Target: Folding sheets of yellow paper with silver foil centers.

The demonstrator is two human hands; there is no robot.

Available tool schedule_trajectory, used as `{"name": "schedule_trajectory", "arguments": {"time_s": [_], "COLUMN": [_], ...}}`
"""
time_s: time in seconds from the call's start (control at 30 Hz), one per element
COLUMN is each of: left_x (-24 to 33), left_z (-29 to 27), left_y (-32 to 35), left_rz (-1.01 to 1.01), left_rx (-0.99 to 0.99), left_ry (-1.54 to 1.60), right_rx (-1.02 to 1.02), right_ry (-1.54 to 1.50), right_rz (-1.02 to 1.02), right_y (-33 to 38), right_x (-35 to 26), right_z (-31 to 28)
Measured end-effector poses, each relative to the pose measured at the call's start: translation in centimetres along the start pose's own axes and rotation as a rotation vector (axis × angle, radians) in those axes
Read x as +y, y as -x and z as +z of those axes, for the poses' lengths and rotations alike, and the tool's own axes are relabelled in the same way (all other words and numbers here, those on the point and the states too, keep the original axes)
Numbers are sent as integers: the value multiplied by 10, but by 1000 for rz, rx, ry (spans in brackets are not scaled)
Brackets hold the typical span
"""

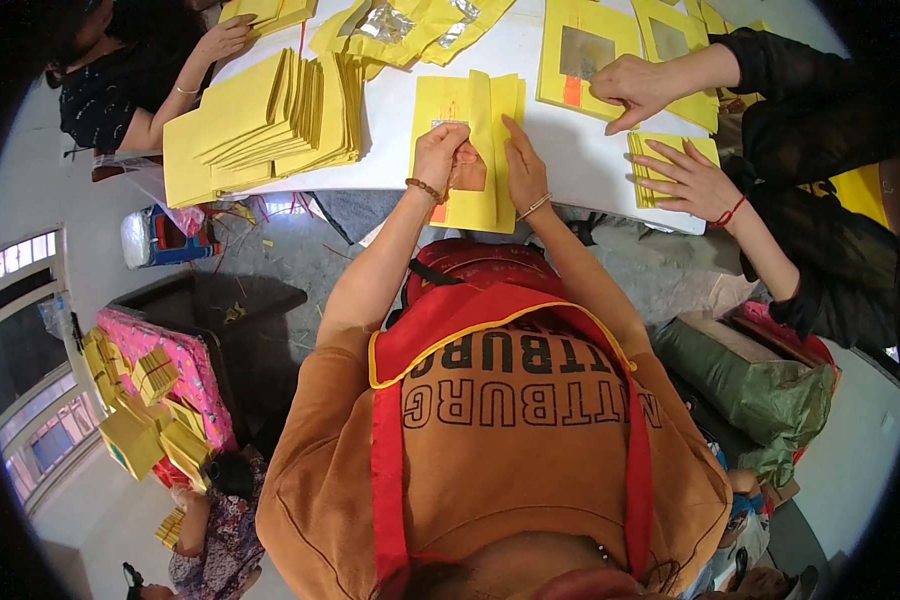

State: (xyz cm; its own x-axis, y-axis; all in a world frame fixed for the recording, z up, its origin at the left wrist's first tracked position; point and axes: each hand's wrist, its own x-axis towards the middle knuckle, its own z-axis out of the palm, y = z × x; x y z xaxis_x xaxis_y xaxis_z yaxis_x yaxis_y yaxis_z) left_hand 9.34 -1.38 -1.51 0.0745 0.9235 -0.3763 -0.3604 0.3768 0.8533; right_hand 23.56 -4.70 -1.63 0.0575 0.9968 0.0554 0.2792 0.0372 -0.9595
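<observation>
In front of me on the white table (385, 130) lies yellow joss paper (482, 115), with a foil square and a red print, its layers folded upright along the length. On its left part rests my left hand (442, 155), fingers curled in; whatever they may grip is hidden. My right hand (523, 170) is open, its straight fingers lying along the paper's right edge. A thick stack of folded yellow paper (270, 120) stands left of my hands.
Across to the right, a co-worker's hands (695, 185) press on yellow paper stacks (590, 50). At upper left, another person's hand (225, 38) touches more paper. Loose yellow sheets with foil (410, 30) lie at the far edge. A green sack (745, 380) stands right of me.
</observation>
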Motion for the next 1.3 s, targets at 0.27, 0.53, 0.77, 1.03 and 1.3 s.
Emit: {"name": "schedule_trajectory", "arguments": {"time_s": [0.27,0.53,0.77,1.03,1.3], "left_x": [0,-1,-8,-3,-4], "left_z": [-2,-3,-6,-3,-5], "left_y": [-1,-2,-5,-3,-2], "left_rz": [7,4,22,10,9], "left_rx": [-13,-29,-35,-30,-24], "left_ry": [-2,-2,68,5,2], "right_rx": [45,-45,-50,-21,-33], "right_ry": [12,-57,-92,-54,-20], "right_rz": [35,153,156,84,100], "right_y": [-1,-4,-4,-4,-2], "right_x": [6,10,7,5,-6], "right_z": [3,4,5,4,1]}}
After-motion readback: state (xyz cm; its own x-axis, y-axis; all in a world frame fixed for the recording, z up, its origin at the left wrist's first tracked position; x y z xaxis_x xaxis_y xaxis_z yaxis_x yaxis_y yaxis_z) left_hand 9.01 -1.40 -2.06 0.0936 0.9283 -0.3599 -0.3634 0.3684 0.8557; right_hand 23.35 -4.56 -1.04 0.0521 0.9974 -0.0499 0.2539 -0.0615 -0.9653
